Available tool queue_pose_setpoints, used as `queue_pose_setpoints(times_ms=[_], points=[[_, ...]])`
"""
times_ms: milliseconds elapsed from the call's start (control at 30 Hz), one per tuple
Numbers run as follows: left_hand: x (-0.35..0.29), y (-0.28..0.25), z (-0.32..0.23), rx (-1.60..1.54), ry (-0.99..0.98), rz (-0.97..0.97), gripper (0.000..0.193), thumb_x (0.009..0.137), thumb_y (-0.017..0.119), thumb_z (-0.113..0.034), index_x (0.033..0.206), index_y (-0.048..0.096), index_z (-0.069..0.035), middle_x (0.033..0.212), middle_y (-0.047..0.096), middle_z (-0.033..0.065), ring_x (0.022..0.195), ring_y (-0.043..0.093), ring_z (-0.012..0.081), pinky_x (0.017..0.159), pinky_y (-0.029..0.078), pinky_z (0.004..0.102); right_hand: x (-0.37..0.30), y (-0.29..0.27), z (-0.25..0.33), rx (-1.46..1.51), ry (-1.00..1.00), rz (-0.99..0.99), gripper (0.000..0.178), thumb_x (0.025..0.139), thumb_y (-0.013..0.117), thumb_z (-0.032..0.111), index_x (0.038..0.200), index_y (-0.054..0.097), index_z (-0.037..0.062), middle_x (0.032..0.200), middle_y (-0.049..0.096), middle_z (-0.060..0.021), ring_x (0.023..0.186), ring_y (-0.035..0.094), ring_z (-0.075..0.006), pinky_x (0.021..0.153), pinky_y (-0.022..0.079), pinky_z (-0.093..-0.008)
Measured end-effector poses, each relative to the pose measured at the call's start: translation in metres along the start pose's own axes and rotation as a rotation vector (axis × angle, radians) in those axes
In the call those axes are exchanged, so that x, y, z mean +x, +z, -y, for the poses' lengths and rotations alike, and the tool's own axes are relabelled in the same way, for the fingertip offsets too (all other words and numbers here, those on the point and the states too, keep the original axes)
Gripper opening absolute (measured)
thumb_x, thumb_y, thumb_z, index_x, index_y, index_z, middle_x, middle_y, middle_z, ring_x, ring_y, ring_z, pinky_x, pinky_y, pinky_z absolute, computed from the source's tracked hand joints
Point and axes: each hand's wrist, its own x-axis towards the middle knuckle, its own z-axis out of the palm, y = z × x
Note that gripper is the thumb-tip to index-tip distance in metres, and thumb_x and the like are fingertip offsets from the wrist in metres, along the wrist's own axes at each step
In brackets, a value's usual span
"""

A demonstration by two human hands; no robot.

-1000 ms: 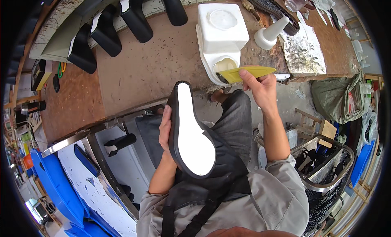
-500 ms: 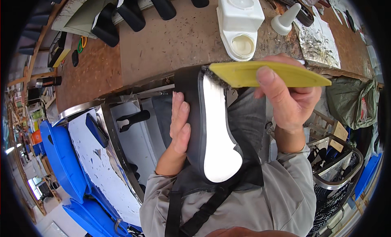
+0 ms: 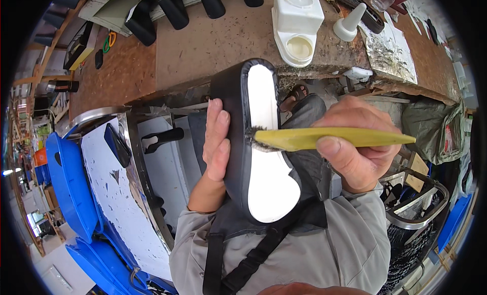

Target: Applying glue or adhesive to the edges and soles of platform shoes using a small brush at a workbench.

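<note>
A black-covered shoe platform [image 3: 231, 137] with a white underside [image 3: 271, 193] turned up stands in front of my body, its far end close to the bench edge. My left hand [image 3: 217, 143] holds it, fingers pressed along its left side. A yellow-handled brush [image 3: 335, 138] is gripped between the thumb and fingers of my right hand [image 3: 362, 143]. Dark bristles touch the black rim on the left and lie across the white underside about halfway along. A white pot [image 3: 298, 26] with a pale substance in its round front opening sits on the bench beyond.
Several black pieces [image 3: 172, 11] line the back of the brown bench [image 3: 203, 56]. A white nozzle bottle [image 3: 350, 23] and a stained paper sheet [image 3: 390, 51] lie at the right. Blue bins [image 3: 76, 188] stand at the left, a metal-rimmed basket [image 3: 421, 193] at the right.
The brush has moved from the platform's far end toward me, to about its middle. The platform's far end now shows uncovered, and my view has shifted slightly.
</note>
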Motion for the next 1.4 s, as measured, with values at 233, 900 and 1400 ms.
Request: queue_pose_setpoints(times_ms=[233, 900, 1400], points=[[0.004, 0.013, 0.015, 0.044, -0.086, -0.016, 0.061, 0.090, 0.036, -0.028, 0.142, 0.024, 0.001, 0.137, 0.040, 0.0235, 0.113, 0.054, 0.0326, 0.091, 0.051, 0.0414, -0.013, 0.009, 0.007, 0.020, 0.001, 0.060, 0.015, 0.070, 0.071, 0.002, 0.083, 0.067, -0.0062, 0.069, 0.065, -0.0143, 0.051, 0.061, -0.0175, 0.044, 0.046, -0.0248], [0.027, 0.012, 0.000, -0.346, 0.069, -0.037, 0.052, 0.078, 0.067, -0.011, 0.123, 0.045, 0.002, 0.129, 0.048, 0.0276, 0.120, 0.048, 0.0406, 0.103, 0.036, 0.0469, -0.019, 0.012, 0.009, 0.101, -0.247, 0.171, 0.016, 0.066, 0.071, 0.002, 0.076, 0.066, -0.0100, 0.062, 0.063, -0.0160, 0.045, 0.059, -0.0193, 0.037, 0.046, -0.0264], [0.036, 0.000, -0.034, -0.758, -0.475, 0.449, 0.057, 0.070, 0.060, -0.010, 0.124, 0.045, 0.002, 0.123, 0.053, 0.0197, 0.114, 0.054, 0.0347, 0.096, 0.043, 0.0360, -0.004, -0.005, 0.004, 0.199, -0.411, 0.536, 0.019, 0.076, 0.073, 0.013, 0.079, 0.066, -0.0045, 0.065, 0.064, -0.0117, 0.047, 0.059, -0.0133, 0.036, 0.036, -0.0230]])
